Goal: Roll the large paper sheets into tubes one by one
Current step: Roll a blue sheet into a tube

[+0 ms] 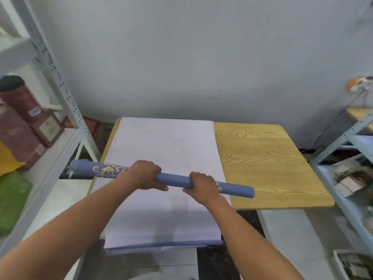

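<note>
Both hands grip one blue tube [173,178] of rolled paper, held level above the white sheets [167,150]. The left hand [146,174] has its fingers [159,187] curled round the tube from above, thumb tucked beneath. The right hand [202,185] is clamped on it the same way, just beside the left, with a short bare stretch of tube between them. Gold scrollwork shows on the tube outside each grip. Its left end juts past the surface [262,158] edge toward the shelf [60,142]; its right end lies over bare wood. The sheets lie flat below the fingers, their near edge hanging over the surface.
</note>
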